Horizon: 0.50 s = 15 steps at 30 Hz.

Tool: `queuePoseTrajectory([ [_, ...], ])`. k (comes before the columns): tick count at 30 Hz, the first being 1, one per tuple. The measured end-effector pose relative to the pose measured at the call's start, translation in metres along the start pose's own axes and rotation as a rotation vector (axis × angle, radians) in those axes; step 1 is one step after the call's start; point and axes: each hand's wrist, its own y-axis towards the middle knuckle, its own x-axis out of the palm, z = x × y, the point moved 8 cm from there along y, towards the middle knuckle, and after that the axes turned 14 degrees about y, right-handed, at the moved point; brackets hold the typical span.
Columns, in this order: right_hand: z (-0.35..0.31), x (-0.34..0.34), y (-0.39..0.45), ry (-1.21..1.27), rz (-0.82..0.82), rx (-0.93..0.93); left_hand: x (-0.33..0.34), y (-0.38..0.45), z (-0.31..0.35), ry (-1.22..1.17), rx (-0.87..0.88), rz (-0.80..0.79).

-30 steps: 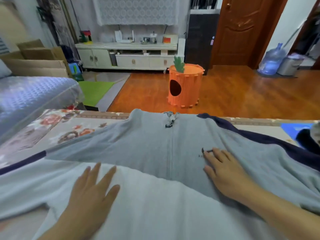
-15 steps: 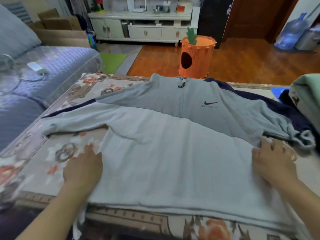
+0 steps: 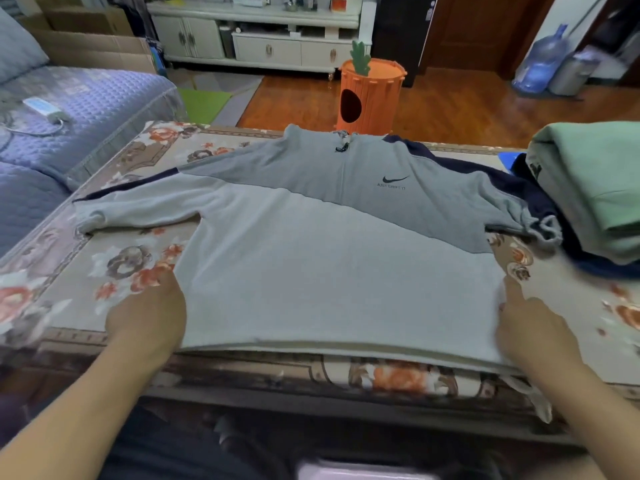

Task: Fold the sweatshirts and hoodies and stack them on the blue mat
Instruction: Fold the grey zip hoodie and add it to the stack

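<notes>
Floral table (image 3: 69,289): one grey sweatshirt (image 3: 329,271), two folded garments (image 3: 595,188)

Bench with floral cover, garments on top.
The bench (image 3: 114,271), in a rose-patterned cloth, carries a grey sweatshirt (image 3: 329,265) laid flat, front up, sleeves out to both sides. At the right end, a folded green garment (image 3: 595,188) sits on dark navy clothing (image 3: 602,265); a corner of the blue mat (image 3: 509,157) shows behind.

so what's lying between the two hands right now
In the head view, the light lower body of the grey sweatshirt spans the stretch between the left hand and right hand; nothing else.
</notes>
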Motion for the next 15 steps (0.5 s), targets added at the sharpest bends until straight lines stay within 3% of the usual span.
queuePoseTrajectory([
  [6, -0.007, 0.005, -0.020, -0.177, -0.143, -0.022, 0.010, -0.029, 0.003, 0.127, 0.066, -0.101],
  [8, -0.027, -0.004, -0.004, -0.242, -0.122, -0.042, -0.010, -0.018, 0.005, 0.175, 0.049, -0.070],
  [11, -0.093, -0.024, 0.022, -0.298, 0.021, -0.269, -0.041, 0.012, 0.036, 0.183, 0.147, 0.055],
  [15, -0.177, -0.018, 0.048, -0.213, -0.051, -0.464, -0.055, 0.070, 0.087, 0.008, 0.272, 0.085],
])
